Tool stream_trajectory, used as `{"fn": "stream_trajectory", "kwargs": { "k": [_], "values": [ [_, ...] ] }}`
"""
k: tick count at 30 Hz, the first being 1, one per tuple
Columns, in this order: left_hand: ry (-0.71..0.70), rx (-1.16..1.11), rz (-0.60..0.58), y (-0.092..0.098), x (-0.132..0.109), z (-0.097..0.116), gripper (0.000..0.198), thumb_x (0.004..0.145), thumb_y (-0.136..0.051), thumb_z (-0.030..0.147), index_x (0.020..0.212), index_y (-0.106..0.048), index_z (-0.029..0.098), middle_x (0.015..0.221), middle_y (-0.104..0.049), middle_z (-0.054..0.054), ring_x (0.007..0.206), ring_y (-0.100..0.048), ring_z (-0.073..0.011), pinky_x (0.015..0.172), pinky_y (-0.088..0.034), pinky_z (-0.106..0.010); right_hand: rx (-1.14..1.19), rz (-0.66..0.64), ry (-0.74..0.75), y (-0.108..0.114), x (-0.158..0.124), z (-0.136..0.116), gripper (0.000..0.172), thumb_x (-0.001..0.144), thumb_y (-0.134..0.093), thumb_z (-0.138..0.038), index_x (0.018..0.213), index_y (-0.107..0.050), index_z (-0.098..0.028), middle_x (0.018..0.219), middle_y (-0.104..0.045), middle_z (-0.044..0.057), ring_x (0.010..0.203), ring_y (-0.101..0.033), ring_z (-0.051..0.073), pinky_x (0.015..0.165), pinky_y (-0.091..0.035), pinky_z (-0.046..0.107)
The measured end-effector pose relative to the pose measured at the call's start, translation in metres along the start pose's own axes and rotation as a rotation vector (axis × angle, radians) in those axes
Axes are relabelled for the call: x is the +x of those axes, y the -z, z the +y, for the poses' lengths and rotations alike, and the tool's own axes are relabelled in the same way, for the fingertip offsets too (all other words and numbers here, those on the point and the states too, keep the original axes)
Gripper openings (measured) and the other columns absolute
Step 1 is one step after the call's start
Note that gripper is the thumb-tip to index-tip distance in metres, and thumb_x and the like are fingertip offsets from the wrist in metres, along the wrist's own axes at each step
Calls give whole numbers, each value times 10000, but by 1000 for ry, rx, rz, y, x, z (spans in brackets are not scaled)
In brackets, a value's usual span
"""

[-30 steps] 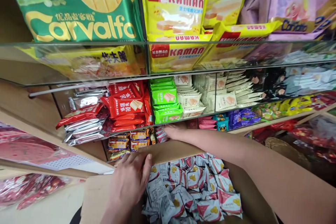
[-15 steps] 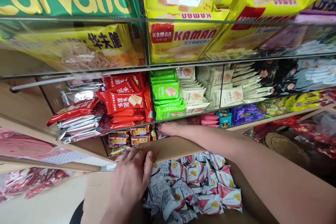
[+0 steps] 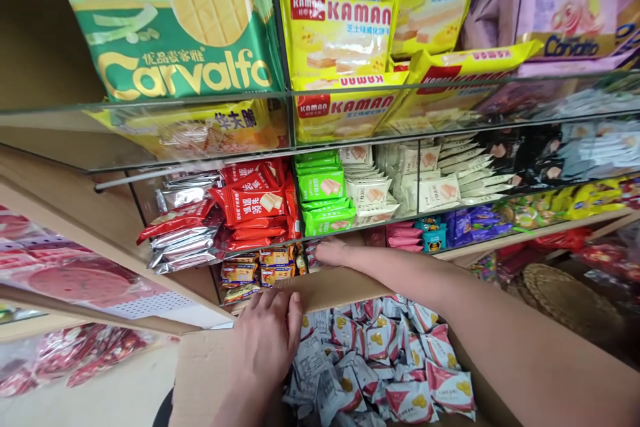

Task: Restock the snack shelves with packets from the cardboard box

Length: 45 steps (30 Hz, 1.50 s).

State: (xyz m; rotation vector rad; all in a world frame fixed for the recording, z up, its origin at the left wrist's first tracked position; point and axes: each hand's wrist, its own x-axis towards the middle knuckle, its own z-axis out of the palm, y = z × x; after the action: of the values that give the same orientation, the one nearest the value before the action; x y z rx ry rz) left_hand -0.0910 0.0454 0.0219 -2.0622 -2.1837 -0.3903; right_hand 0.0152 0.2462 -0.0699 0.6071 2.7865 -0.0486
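My left hand (image 3: 267,337) is closed over the rim of an open cardboard box (image 3: 340,288), fingers hooked across the far flap. Inside the box lies a heap of small white and pink snack packets (image 3: 407,401), printed with a yellow picture. Across the box reaches my right arm, its hand (image 3: 331,251) inside the low shelf compartment behind the flap. The right fingers are small and partly hidden there, beside some packets (image 3: 313,255); whether they grip one I cannot make out. Just left of that hand are stacked orange and brown snack packets (image 3: 277,265).
Above run glass-fronted shelves with red packets (image 3: 255,203), green packets (image 3: 325,190) and white packets (image 3: 373,193). Higher up stand yellow wafer bags (image 3: 345,33) and a green bag (image 3: 185,73). A glass ledge (image 3: 200,101) juts out. A woven basket (image 3: 570,307) is at right.
The view has tilted upward, bringing more of the upper shelf into sight. My left hand stays on the box rim, and my right hand remains inside the low compartment.
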Motion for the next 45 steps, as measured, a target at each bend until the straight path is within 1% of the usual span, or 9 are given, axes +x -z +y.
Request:
{"fn": "stream_trajectory", "kwargs": {
  "k": [5,11,16,20,28,32,36,41,45],
  "values": [
    [-12,-10,15,0,1,-1,327,859,-344,356,778,-628,215,794,-653,-41,770,-588,-210,675,-424,-326,58,3,-40,2,-2,3,214,765,-554,-176,922,-682,-109,967,-664,151,924,-611,244,790,-462,329],
    [-11,-55,3,0,1,-4,323,858,-349,366,796,-630,219,801,-651,-39,779,-588,-205,680,-424,-324,139,-16,-87,11,-10,8,310,700,-651,-365,865,-695,-106,909,-667,154,853,-627,257,703,-477,291],
    [-2,-41,-38,2,2,-4,340,864,-333,374,786,-628,223,808,-653,-33,775,-586,-208,690,-415,-327,195,2,-127,14,-17,11,324,706,-648,-355,924,-675,-117,1001,-641,153,917,-606,251,759,-466,290],
    [0,12,-41,5,2,0,355,871,-314,370,795,-626,219,816,-654,-32,786,-588,-211,701,-409,-329,246,21,-208,11,-24,9,397,623,-717,-339,927,-671,-87,1031,-627,181,984,-578,287,815,-455,316],
    [-32,79,-11,6,1,3,343,870,-318,336,740,-607,207,759,-640,-40,731,-581,-200,658,-394,-317,411,88,-385,1,-17,3,320,766,-568,-409,906,-669,-139,945,-663,125,855,-635,232,677,-485,260],
    [-40,37,-10,5,1,0,334,869,-325,337,759,-615,213,768,-640,-38,740,-579,-197,672,-401,-318,443,61,-410,1,-15,6,314,744,-597,-425,901,-661,-161,886,-668,100,795,-641,215,637,-478,245],
    [-31,8,-6,4,1,-1,332,868,-330,346,777,-621,216,783,-645,-38,752,-580,-199,675,-406,-319,458,-35,-387,3,-20,14,390,688,-629,-493,853,-660,-141,741,-667,73,611,-629,182,540,-466,235],
    [-24,7,-25,5,2,-1,333,868,-332,355,779,-622,217,793,-648,-38,767,-581,-207,687,-409,-323,418,-102,-329,16,-23,20,344,682,-653,-426,836,-670,-119,774,-675,81,669,-627,194,582,-463,236],
    [-36,8,-32,5,2,-2,352,876,-312,360,795,-620,212,806,-651,-40,780,-588,-205,704,-406,-319,387,-113,-287,45,-43,18,373,729,-616,-397,890,-662,-64,860,-665,142,742,-624,235,625,-457,275]
  ]
}}
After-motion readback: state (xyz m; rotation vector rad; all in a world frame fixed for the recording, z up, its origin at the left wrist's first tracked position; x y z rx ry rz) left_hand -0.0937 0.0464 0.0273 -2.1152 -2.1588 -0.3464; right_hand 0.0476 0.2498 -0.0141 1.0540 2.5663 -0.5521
